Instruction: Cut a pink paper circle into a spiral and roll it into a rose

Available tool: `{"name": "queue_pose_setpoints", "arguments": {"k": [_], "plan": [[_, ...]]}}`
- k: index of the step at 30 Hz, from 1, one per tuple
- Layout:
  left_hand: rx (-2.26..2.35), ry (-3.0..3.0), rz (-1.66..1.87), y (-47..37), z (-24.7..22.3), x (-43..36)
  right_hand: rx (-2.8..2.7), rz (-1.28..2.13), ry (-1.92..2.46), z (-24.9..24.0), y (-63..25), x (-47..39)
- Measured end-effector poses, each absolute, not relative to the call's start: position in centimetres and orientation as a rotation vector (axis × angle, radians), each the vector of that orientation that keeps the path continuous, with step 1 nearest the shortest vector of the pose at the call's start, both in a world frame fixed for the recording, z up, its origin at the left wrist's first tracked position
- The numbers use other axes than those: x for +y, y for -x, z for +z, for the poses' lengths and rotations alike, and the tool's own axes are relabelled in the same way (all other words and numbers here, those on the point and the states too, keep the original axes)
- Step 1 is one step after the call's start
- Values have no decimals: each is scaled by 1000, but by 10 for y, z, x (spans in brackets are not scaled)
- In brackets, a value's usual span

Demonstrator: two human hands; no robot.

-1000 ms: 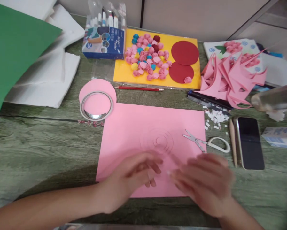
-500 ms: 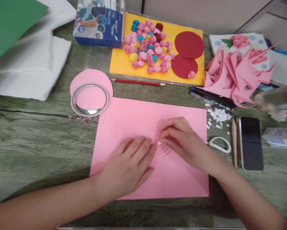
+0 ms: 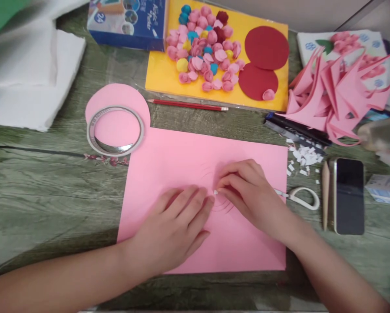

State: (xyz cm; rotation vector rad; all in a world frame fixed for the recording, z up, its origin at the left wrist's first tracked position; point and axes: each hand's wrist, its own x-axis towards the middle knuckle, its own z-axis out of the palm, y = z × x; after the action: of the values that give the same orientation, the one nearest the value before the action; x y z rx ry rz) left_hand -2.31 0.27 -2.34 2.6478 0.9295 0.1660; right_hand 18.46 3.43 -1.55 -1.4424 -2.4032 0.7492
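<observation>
A pink sheet lies flat on the table, with faint curved pencil lines near its middle. My left hand rests palm down on the sheet, fingers slightly spread and holding nothing. Just right of its fingertips, my right hand pinches a tiny white piece between thumb and index finger, low over the sheet. White-handled scissors lie partly behind my right hand, at the sheet's right edge.
A tape roll sits on a pink disc at left. Behind are a red pencil, a yellow sheet with small paper flowers, and a blue box. At right are white scraps, pink offcuts and a phone.
The head view has shifted a little closer, so objects at the back sit higher. Both hands have kept nearly the same pose, the white piece still in my right fingertips.
</observation>
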Motion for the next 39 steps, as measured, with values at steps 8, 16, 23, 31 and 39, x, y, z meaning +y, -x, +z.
{"name": "queue_pose_setpoints", "arguments": {"k": [8,16,23,31,39], "plan": [[924,-2667,159,23,-24,2,-2441,661,1445,-17,-185,29],[964,-2675,140,22,-25,0,-2487,552,1404,-16,-183,26],[987,-2675,147,20,-25,2,-2540,450,1403,-17,-182,23],[1037,-2659,152,16,-24,3,-2664,179,1375,-12,-178,19],[1061,-2662,182,14,-25,4,-2669,17,1431,-12,-174,16]]}}
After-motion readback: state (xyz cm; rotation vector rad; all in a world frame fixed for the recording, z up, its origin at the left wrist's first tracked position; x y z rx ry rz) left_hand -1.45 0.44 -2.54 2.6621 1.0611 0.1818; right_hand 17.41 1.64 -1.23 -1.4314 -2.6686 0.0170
